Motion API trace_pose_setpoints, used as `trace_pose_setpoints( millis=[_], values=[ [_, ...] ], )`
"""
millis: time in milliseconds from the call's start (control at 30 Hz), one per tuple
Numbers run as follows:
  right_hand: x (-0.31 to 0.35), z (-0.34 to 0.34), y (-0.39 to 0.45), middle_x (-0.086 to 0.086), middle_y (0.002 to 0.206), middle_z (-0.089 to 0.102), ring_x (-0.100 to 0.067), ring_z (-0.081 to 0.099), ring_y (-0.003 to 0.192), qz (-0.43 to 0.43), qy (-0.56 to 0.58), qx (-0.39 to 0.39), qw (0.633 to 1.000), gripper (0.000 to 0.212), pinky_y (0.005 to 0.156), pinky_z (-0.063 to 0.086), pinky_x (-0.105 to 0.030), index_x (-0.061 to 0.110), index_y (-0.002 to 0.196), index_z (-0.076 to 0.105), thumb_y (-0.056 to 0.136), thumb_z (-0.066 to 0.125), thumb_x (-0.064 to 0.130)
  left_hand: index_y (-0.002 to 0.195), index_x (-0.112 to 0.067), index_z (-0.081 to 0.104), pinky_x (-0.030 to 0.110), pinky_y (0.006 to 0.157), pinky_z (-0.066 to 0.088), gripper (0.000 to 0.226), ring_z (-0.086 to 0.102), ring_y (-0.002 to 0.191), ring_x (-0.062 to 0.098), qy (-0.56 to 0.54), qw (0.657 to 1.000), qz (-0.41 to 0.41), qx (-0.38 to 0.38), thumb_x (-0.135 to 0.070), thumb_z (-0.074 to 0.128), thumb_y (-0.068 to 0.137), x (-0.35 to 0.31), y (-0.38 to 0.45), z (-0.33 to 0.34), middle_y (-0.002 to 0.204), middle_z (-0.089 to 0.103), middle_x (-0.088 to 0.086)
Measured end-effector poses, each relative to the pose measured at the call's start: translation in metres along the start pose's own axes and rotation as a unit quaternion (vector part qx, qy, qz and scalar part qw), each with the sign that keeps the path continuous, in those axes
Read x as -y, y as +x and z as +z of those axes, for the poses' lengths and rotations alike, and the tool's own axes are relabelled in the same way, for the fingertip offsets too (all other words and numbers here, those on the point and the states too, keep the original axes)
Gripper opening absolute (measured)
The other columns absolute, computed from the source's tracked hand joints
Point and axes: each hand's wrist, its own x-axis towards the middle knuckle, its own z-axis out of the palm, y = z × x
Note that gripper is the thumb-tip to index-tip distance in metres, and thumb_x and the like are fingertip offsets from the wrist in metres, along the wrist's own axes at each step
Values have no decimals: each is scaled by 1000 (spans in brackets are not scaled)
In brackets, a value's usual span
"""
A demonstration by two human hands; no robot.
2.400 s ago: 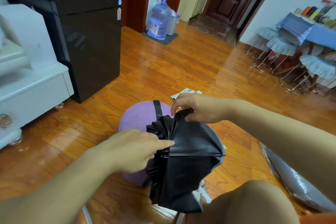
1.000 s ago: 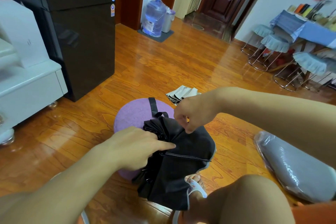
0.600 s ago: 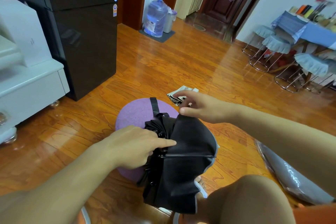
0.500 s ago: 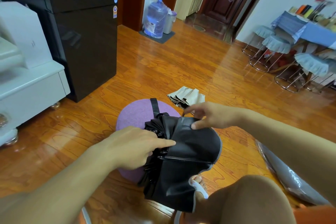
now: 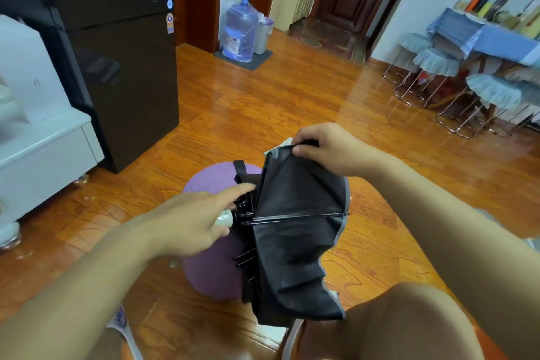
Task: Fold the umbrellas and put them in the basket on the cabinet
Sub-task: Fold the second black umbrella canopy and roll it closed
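Our right hand (image 5: 330, 149) has lifted another panel of the collapsed black fabric umbrella (image 5: 295, 228), pinching it; our left hand (image 5: 193, 222) grips its handle, so pleating continues.

The glossy wooden floor (image 5: 263, 102) bears a purple round cushion (image 5: 210, 266), a water jug (image 5: 240, 28) and stools (image 5: 435, 67).

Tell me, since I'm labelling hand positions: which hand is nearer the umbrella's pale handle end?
Left. The left hand lies right against the pale handle end. The right hand pinches the black canopy at its upper edge, farther off.
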Motion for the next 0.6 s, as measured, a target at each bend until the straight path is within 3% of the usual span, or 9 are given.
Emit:
trace_pose_setpoints(
  millis=[67, 133, 200, 300, 400, 533, 600],
  values=[
    [-1, -2, 11, 10, 90, 63, -11, 55, 88, 7, -15, 58, 998, 7, 72, 38, -13, 23, 96, 67, 100, 62, 25, 147, -67, -11, 35, 83, 52, 87, 64, 95, 17, 59, 998, 26, -16, -35, 57, 101, -7, -1, -2, 104, 71, -14],
    [-5, 0, 15, 5, 92, 66, -13, 57, 87, 12, -14, 92, 996, 9, 75, 42, -25, 21, 93, 67, 100, 62, 24, 147, -65, -12, 42, 81, 51, 87, 63, 90, 21, 99, 994, 39, -20, -35, 55, 102, -12, -1, -2, 85, 60, -18],
    [-9, 2, 13, 1, 91, 68, -9, 56, 81, 17, 7, 110, 994, 10, 75, 42, -24, 18, 92, 69, 100, 63, 22, 148, -65, -16, 42, 79, 50, 89, 63, 95, 23, 109, 993, 46, -19, -34, 54, 102, -17, -2, 1, 85, 49, -23],
    [-11, 6, 7, 5, 84, 66, 2, 51, 70, 21, 32, 108, 993, 13, 69, 40, -18, 24, 87, 67, 99, 64, 19, 149, -63, -19, 45, 78, 52, 90, 62, 94, 23, 120, 991, 60, -6, -32, 52, 103, -17, -1, 7, 93, 55, -18],
    [-12, 9, 3, 3, 85, 65, -3, 51, 72, 27, 43, 96, 994, 16, 71, 40, -25, 28, 84, 66, 99, 64, 21, 151, -60, -17, 42, 77, 50, 89, 60, 90, 22, 125, 991, 47, 15, -29, 51, 103, -15, 1, 8, 79, 45, -16],
    [-10, 18, -5, 10, 76, 60, -7, 50, 72, 43, 33, 119, 991, 25, 71, 40, -31, 34, 77, 63, 101, 60, 28, 148, -60, -25, 43, 71, 50, 96, 56, 76, 22, 122, 992, 25, 29, -23, 51, 101, -14, 4, 8, 73, 45, -11],
    [-5, 24, -9, 19, 77, 62, -1, 51, 75, 45, 27, 138, 989, 25, 71, 40, -24, 37, 77, 62, 101, 59, 30, 148, -58, -25, 42, 67, 47, 97, 53, 71, 22, 122, 992, 10, 31, -21, 50, 101, -13, 6, 8, 70, 42, -7]
  ],
)
